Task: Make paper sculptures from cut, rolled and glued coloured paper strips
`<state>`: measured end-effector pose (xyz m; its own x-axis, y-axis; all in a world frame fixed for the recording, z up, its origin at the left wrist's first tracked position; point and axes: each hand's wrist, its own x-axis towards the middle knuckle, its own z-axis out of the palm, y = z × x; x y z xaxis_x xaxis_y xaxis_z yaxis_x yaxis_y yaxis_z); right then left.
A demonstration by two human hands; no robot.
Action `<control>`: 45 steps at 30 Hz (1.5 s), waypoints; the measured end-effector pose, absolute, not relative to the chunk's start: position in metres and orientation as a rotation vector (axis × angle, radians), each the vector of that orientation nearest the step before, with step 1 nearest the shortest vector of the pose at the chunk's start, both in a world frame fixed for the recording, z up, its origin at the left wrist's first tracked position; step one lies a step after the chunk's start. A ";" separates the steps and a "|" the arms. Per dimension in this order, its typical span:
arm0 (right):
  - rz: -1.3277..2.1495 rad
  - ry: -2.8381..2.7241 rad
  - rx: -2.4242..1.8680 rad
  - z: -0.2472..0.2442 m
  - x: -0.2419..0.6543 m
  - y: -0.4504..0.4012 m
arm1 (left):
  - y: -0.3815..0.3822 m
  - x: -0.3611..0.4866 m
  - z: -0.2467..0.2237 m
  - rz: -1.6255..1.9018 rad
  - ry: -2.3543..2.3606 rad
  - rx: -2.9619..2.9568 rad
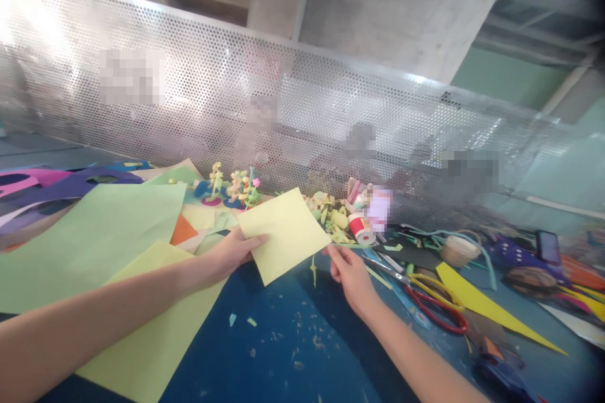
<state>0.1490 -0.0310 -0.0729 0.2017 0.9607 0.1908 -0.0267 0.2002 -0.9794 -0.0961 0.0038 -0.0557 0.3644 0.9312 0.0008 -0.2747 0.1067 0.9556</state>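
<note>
A pale yellow square of paper (286,236) is held up above the blue table (246,352). At its left edge, my left hand (239,247) pinches it with the thumb on top. My right hand (348,272) has its fingertips closed at the sheet's right corner; the exact contact is small in the view. Just below the paper, a thin yellow-green scrap (312,272) lies near my right hand. Open scissors (437,308) with red and yellow handles rest to the right of that hand.
Large light green sheets (94,239) cover the left side. Small paper figures (215,184) stand at the back, beside a heap of yellow paper pieces (338,217). A red-and-white roll (362,229), a tape roll (459,250) and a yellow strip (496,308) lie right. A perforated metal screen (203,75) rises behind.
</note>
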 end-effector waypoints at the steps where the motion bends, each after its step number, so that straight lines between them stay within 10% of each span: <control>1: 0.956 -1.124 -1.114 -0.072 0.148 -0.032 | 0.004 -0.096 -0.055 1.026 0.755 1.112; 45: 1.023 -1.022 -1.068 -0.067 0.147 -0.033 | 0.000 -0.096 -0.052 1.001 0.736 1.132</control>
<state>0.1470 -0.0334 -0.0671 0.2072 0.9682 0.1399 -0.1407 0.1710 -0.9752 -0.0963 0.0003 -0.0525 0.3935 0.9193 0.0095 -0.2643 0.1032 0.9589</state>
